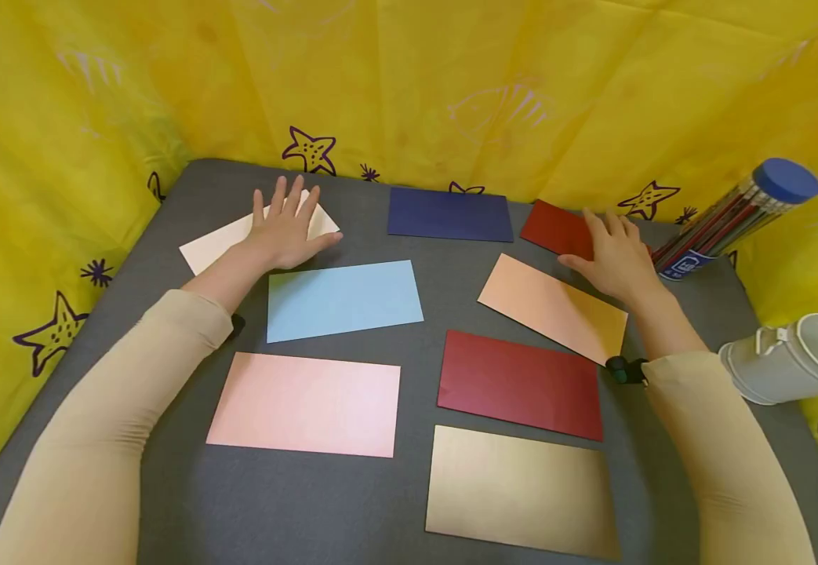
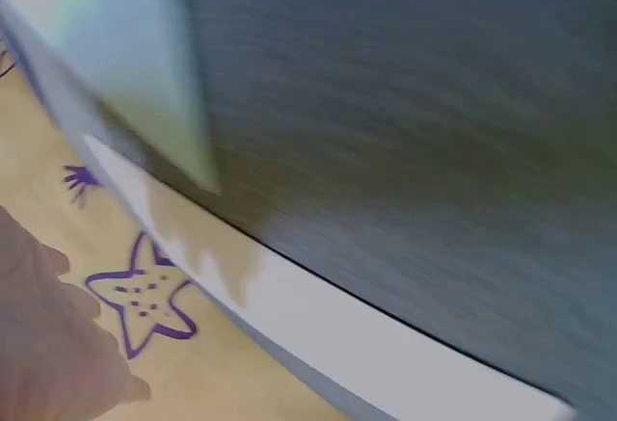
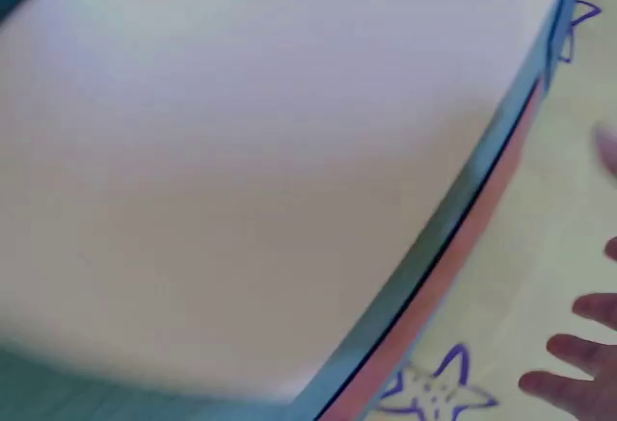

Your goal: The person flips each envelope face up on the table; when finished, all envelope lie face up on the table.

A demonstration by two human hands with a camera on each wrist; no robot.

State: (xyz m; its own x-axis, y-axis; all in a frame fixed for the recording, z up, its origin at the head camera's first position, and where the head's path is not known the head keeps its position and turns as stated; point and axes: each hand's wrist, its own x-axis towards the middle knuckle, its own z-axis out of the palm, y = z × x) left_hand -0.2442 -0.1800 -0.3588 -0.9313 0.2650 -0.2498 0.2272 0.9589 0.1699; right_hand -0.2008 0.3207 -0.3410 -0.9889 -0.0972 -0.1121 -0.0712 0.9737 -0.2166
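Note:
My left hand [image 1: 285, 231] is spread over a white card [image 1: 218, 242] at the back left, fingers straight and apart. The left wrist view shows finger-shaped shadows on that white card [image 2: 328, 315], with the hand [image 2: 58, 334] at the lower left. At the back right, my right hand [image 1: 613, 255] reaches over a bright red card [image 1: 557, 226] and covers its right end. Its fingers [image 3: 578, 354] look spread in the right wrist view, apart from the red card [image 3: 453, 257]. A peach card [image 1: 550, 304] lies just below this hand. Neither hand grips anything.
Light blue [image 1: 345, 300], pink [image 1: 306, 404], navy [image 1: 451, 214], dark red [image 1: 518, 383] and gold [image 1: 521, 493] cards lie on the grey table [image 1: 296, 510]. A pencil tub [image 1: 733, 212] and a white metal cup [image 1: 768, 365] stand right. Yellow cloth [image 1: 409, 86] hangs around.

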